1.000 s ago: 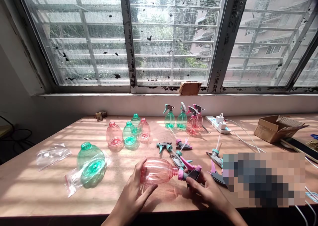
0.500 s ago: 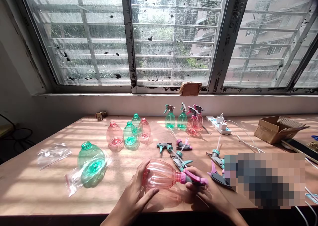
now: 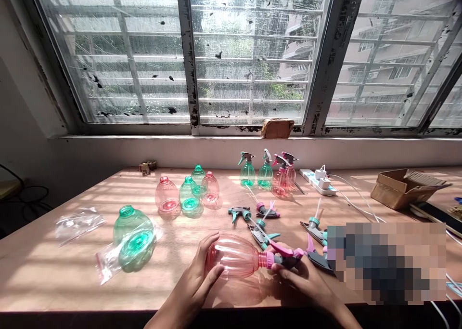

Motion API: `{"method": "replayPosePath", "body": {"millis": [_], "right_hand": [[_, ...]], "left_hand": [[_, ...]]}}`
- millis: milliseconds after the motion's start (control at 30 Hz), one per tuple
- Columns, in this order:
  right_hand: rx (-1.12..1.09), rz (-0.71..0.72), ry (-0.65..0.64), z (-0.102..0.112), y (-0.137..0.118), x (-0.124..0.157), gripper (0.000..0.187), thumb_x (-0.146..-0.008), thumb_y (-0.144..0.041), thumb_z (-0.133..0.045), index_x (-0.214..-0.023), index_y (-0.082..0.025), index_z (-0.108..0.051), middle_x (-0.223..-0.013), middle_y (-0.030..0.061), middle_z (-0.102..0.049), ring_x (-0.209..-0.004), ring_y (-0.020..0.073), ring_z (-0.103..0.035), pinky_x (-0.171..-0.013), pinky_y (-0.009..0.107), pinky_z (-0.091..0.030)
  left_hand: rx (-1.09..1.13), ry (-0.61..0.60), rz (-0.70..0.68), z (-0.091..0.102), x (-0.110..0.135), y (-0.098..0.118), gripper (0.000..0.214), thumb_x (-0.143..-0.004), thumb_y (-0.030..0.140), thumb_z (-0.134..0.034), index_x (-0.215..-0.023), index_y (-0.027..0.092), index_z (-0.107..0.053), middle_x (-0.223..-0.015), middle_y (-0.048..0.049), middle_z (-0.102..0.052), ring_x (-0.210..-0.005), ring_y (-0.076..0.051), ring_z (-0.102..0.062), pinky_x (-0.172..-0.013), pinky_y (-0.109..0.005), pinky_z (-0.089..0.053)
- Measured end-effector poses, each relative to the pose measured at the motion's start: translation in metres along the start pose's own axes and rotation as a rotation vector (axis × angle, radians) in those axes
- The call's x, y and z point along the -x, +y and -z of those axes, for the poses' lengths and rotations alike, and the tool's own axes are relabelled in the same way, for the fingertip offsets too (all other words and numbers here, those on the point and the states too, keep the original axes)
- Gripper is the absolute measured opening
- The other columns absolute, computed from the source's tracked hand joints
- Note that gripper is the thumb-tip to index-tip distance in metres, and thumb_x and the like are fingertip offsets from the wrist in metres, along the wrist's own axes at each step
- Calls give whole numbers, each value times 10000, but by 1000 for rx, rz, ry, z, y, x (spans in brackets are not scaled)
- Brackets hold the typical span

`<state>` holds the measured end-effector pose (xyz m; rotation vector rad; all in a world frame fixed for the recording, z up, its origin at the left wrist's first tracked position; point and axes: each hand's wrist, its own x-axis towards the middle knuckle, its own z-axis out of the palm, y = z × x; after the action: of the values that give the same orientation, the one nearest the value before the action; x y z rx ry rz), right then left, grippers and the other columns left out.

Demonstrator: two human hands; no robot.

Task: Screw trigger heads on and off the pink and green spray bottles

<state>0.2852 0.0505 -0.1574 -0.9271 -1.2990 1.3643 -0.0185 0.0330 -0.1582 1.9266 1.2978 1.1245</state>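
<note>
My left hand (image 3: 202, 276) is wrapped round the base of a clear pink bottle (image 3: 236, 255) lying on its side over the near part of the wooden table (image 3: 72, 285). My right hand (image 3: 301, 277) pinches the grey and pink spray head (image 3: 285, 255) sitting on the bottle's neck. Loose spray heads (image 3: 258, 223) with dip tubes lie just beyond the bottle. A large green bottle (image 3: 133, 237) lies to the left on a plastic bag.
Open pink and green bottles (image 3: 184, 196) stand mid-table; several bottles with spray heads (image 3: 267, 174) stand near the wall. A power strip (image 3: 319, 182) with cables, a cardboard box (image 3: 400, 187) and a blurred patch are at the right. An empty plastic bag (image 3: 77, 223) lies far left.
The spray head has turned on the bottle's neck under my right hand. The bottle shifted slightly right and my left hand moved up round its base.
</note>
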Motion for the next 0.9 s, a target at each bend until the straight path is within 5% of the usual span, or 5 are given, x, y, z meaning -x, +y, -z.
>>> {"method": "replayPosePath", "body": {"millis": [233,433,600,900], "right_hand": [[72,-10,40,-3,-3,5,605,-788,-731,-803,-1115,-224,-755,-777,29,-688,-674,205,-605,-604,307,-531],[106,91,4,-1,-7,3,527,-807,-678,-816,-1106,-250,-747,-850,44,-722,-741,228,-635,-748,345,-542],[63,103,81,-1,0,3,516,-806,-645,-836,-1112,-236,-761,-1025,98,-768,-829,256,-698,-791,375,-573],[72,52,98,4,4,-5,474,-828,-616,-843,-985,-170,-806,-739,51,-765,-694,212,-657,-668,312,-494]], "left_hand": [[-90,-56,-214,-4,0,-22,818,-969,378,-722,-1653,353,-274,-1707,-115,-389,-1566,-367,-408,-1286,-504,-376],[-62,-100,-68,-1,3,-13,855,-996,466,-681,-1690,350,-196,-1704,-120,-412,-1532,-370,-464,-1265,-533,-395],[-20,-103,58,5,2,0,642,-1061,526,-557,-1640,334,-357,-1681,-114,-476,-1543,-352,-461,-1271,-535,-382],[53,-125,-90,-1,0,-11,796,-1010,447,-680,-1669,366,-242,-1695,-121,-434,-1491,-342,-531,-1240,-502,-450]]}}
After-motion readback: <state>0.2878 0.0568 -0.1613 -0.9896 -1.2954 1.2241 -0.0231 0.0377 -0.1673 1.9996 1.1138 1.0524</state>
